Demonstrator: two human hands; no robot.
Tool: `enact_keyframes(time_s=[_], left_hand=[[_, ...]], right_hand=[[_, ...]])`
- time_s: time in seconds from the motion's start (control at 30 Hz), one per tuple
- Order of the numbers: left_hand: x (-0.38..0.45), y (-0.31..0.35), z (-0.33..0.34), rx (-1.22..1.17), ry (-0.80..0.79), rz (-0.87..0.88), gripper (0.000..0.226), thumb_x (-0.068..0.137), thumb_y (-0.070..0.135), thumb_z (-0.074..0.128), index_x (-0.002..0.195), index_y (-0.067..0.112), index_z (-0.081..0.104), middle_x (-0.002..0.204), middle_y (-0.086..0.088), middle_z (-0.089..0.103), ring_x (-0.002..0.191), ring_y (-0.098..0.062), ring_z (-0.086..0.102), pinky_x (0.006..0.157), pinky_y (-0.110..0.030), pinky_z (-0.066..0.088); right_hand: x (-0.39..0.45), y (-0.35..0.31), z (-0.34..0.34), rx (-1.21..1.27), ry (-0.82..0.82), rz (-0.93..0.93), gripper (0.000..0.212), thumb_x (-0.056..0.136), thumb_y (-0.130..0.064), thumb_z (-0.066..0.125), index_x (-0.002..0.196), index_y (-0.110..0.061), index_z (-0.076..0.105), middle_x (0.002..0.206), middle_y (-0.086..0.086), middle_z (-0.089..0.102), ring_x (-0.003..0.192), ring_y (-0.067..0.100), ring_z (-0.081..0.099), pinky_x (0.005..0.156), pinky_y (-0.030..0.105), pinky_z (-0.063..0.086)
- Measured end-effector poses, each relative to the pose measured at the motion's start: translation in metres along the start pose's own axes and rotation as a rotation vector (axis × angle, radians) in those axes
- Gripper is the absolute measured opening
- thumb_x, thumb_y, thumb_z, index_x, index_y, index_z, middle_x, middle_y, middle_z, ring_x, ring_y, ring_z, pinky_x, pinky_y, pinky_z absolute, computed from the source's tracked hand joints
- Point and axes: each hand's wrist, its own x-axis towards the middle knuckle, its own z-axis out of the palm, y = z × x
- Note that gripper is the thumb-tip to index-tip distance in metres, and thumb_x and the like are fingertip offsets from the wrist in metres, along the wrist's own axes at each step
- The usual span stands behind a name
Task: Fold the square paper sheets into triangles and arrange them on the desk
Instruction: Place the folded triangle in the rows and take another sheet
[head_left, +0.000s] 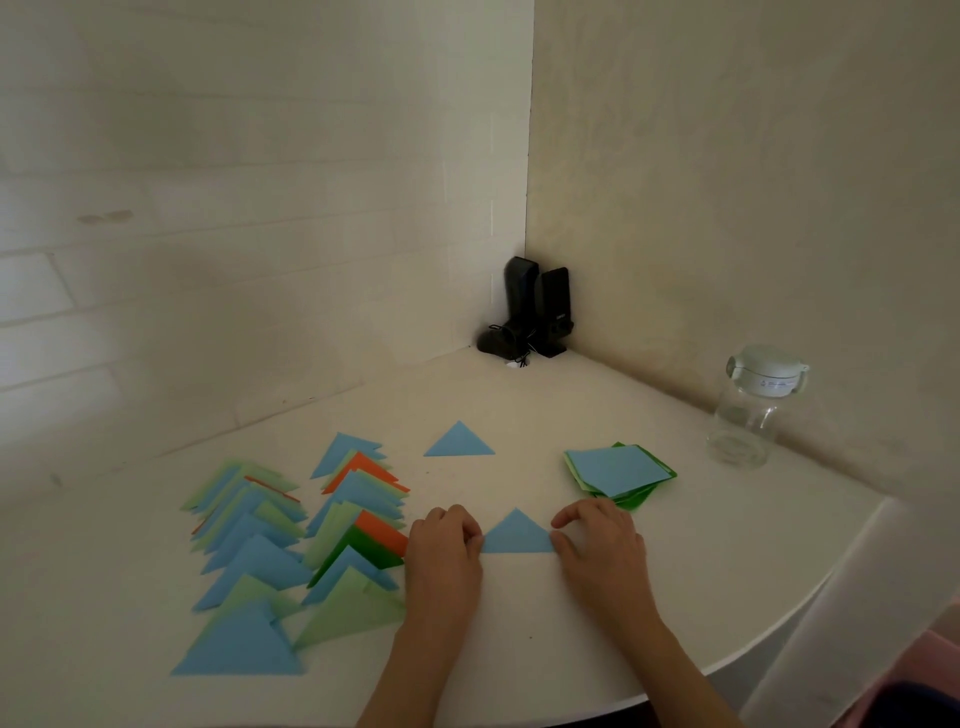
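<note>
- A small blue paper triangle (517, 535) lies flat on the white desk (571, 623), directly between the fingertips of the person's 2 hands.
- Its long folded edge runs left to right along the side nearest the person; its apex points away, toward the corner of the walls.
- The left hand (444, 551) has its fingers curled down onto the triangle's left corner; the right hand (597, 545) has its fingers curled down onto the right corner. Whether each pinches the paper or only presses it cannot be told.
- Holding both ends of the long edge likely serves to sharpen the crease and keep the sheet from springing open.
- Just beyond the right fingertips sits a loose stack of unfolded square sheets (618, 470), blue on top with green beneath, probably kept there for an easy reach.
- Well beyond the fingertips, a single blue triangle (460, 441) lies alone, apex also pointing away.
- To the left of the left hand, 2 overlapping rows of finished triangles (291, 540) in blue, light green, dark green and orange run from near to far, all with apexes pointing away, which suggests a deliberate arrangement.
- Judged from the stack, several sheets remain to fold.
- Far past the hands, black speakers (535, 312) stand in the corner; a clear jar (753, 405) with a pale lid stands far right.
</note>
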Motion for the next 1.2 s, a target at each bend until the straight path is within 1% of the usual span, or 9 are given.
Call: enact_keyframes(time_s=[0.17,0.33,0.5,0.67,0.8,0.9,0.97,1.07,1.2], left_hand=[[-0.007,0.011,0.005,0.170,0.044,0.074,0.032,0.063,-0.014,0.063,0.080,0.012,0.060,0.081,-0.006,0.058,0.073,-0.019,0.048,0.058,-0.028,0.039],[-0.015,0.030,0.013,0.312,0.041,0.136,0.040,0.051,0.029,0.090,0.071,0.014,0.059,0.069,-0.006,0.054,0.058,-0.021,0.049,0.047,-0.030,0.043],[-0.003,0.032,0.014,0.195,-0.078,-0.030,0.037,0.090,0.037,0.058,0.120,0.020,0.045,0.118,-0.002,0.046,0.107,-0.019,0.043,0.087,-0.025,0.038],[0.008,0.022,0.011,0.031,-0.181,-0.093,0.021,0.084,0.030,0.064,0.103,0.022,0.058,0.103,0.002,0.061,0.100,-0.018,0.052,0.083,-0.029,0.045],[0.014,0.017,0.006,0.081,-0.141,-0.026,0.009,0.091,0.025,0.052,0.082,0.025,0.051,0.092,0.002,0.063,0.087,-0.018,0.055,0.077,-0.032,0.043],[0.033,0.011,-0.002,0.055,-0.154,-0.036,0.011,0.092,0.022,0.050,0.082,0.024,0.050,0.085,0.004,0.056,0.084,-0.018,0.053,0.077,-0.032,0.041],[0.050,0.005,-0.009,0.040,-0.165,-0.043,0.009,0.091,0.020,0.053,0.082,0.022,0.052,0.084,0.004,0.055,0.086,-0.020,0.055,0.078,-0.033,0.042],[0.076,-0.005,-0.014,0.020,-0.116,-0.086,0.005,0.090,0.019,0.056,0.094,0.019,0.059,0.092,-0.002,0.061,0.092,-0.024,0.058,0.080,-0.033,0.044],[0.105,-0.013,-0.011,-0.021,-0.076,-0.103,0.014,0.091,0.017,0.056,0.105,0.016,0.059,0.093,-0.005,0.063,0.091,-0.026,0.059,0.080,-0.040,0.048]], right_hand=[[-0.006,-0.001,0.002,-0.062,0.059,-0.042,0.011,0.084,-0.018,0.061,0.087,-0.027,0.057,0.094,-0.011,0.052,0.093,0.015,0.047,0.073,0.027,0.027],[-0.008,-0.002,0.001,-0.059,0.067,-0.052,0.005,0.087,-0.023,0.060,0.090,-0.026,0.058,0.094,-0.011,0.057,0.092,0.013,0.048,0.074,0.025,0.025],[-0.007,-0.002,0.000,-0.063,0.059,-0.050,0.003,0.088,-0.026,0.058,0.090,-0.028,0.058,0.094,-0.011,0.057,0.093,0.012,0.047,0.075,0.024,0.026],[-0.006,0.000,0.001,-0.046,0.064,-0.058,0.004,0.086,-0.026,0.062,0.089,-0.026,0.059,0.091,-0.010,0.060,0.092,0.015,0.050,0.075,0.025,0.029],[-0.004,-0.001,-0.002,0.113,0.107,-0.037,0.013,0.080,-0.024,0.070,0.086,-0.027,0.059,0.086,-0.014,0.057,0.085,0.009,0.054,0.077,0.024,0.042],[0.004,0.002,-0.011,0.142,0.271,-0.107,0.013,0.081,-0.014,0.070,0.091,-0.021,0.065,0.092,-0.009,0.059,0.087,0.010,0.058,0.075,0.021,0.043],[0.014,0.010,-0.018,0.051,0.339,-0.149,0.019,0.079,-0.008,0.070,0.096,-0.015,0.068,0.099,-0.002,0.063,0.091,0.017,0.061,0.078,0.031,0.049],[0.029,0.023,-0.024,-0.085,0.290,-0.067,0.027,0.077,-0.010,0.073,0.104,-0.012,0.070,0.110,0.004,0.066,0.098,0.026,0.063,0.082,0.041,0.049],[0.041,0.033,-0.023,-0.186,0.157,-0.006,0.025,0.087,-0.029,0.063,0.110,-0.020,0.070,0.118,-0.006,0.063,0.108,0.017,0.058,0.092,0.033,0.037]])
